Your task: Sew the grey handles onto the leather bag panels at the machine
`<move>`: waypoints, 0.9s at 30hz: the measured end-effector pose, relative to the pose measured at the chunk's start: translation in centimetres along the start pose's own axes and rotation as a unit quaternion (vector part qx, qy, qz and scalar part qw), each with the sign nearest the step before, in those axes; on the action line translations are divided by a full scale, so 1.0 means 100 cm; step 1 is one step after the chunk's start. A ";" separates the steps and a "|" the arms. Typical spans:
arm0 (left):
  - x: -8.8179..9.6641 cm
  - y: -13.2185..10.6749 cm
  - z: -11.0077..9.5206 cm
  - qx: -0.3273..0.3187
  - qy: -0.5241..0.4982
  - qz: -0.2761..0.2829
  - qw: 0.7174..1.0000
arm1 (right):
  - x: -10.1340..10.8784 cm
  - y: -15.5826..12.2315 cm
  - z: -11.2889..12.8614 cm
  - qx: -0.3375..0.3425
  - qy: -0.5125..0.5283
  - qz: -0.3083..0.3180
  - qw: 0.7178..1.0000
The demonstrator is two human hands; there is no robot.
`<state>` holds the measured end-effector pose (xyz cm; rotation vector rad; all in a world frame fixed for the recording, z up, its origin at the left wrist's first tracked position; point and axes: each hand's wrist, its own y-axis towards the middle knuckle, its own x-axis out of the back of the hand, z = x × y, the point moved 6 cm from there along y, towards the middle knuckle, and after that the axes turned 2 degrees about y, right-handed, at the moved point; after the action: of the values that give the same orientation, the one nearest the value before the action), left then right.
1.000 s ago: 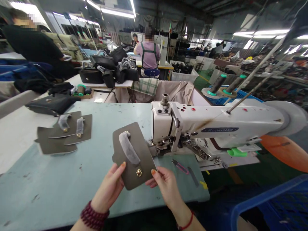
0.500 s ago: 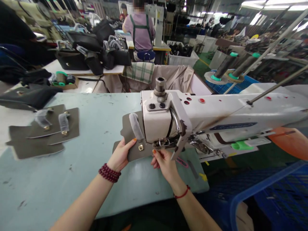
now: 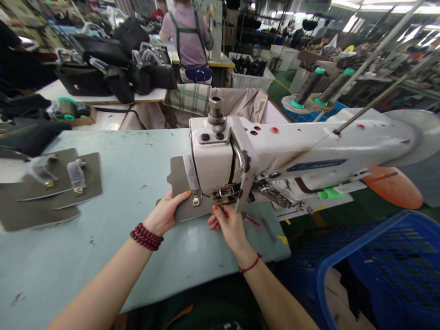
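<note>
A grey bag panel (image 3: 183,176) lies partly beneath the head of a white sewing machine (image 3: 211,158). On it is a strap (image 3: 189,170) in clear plastic wrap, with a gold metal fitting (image 3: 195,201) at its lower end. My left hand (image 3: 166,212) grips the panel's left side, thumb on top beside the strap and fingers hidden underneath. Close to the presser foot, my right hand (image 3: 228,224) pinches the panel's near right edge between thumb and finger. The needle area is mostly hidden by the machine head.
Several similar grey panels (image 3: 74,183) with wrapped straps lie on the left of the pale green table (image 3: 137,256). Pink-handled snips (image 3: 252,221) rest right of my right hand. A blue plastic basket (image 3: 323,279) stands at right. Black bags (image 3: 89,82) and a seated person (image 3: 188,36) are behind.
The panel has slid a little to the right under the machine head, both hands going with it. The whole view has shifted, so the scene sits further left and slightly higher.
</note>
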<state>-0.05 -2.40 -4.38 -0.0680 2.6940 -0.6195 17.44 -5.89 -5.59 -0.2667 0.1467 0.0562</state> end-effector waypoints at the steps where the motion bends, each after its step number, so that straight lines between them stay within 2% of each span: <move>1: 0.001 -0.001 0.002 0.020 0.016 0.024 0.999 | 0.000 -0.001 -0.001 -0.002 0.008 -0.001 1.000; 5: 0.001 -0.008 0.009 0.072 0.118 0.131 0.982 | -0.006 -0.005 -0.004 -0.012 0.032 0.020 0.999; 8: 0.000 -0.009 0.009 0.063 0.182 0.166 0.967 | -0.012 -0.007 -0.006 -0.022 0.049 0.025 0.998; 13: -0.006 -0.010 0.005 0.031 0.226 0.179 0.957 | -0.016 -0.008 -0.005 -0.014 0.065 -0.016 0.998; 17: -0.009 -0.011 -0.001 0.001 0.245 0.180 0.953 | -0.017 -0.008 -0.006 -0.009 0.075 -0.020 0.997; 27: -0.006 -0.007 -0.004 -0.011 0.253 0.168 0.953 | -0.023 -0.006 -0.009 -0.009 0.103 -0.061 0.993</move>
<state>0.35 -2.83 -3.56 0.6132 3.0873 -0.5542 15.06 -6.80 -5.95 -0.2997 0.3358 -0.0918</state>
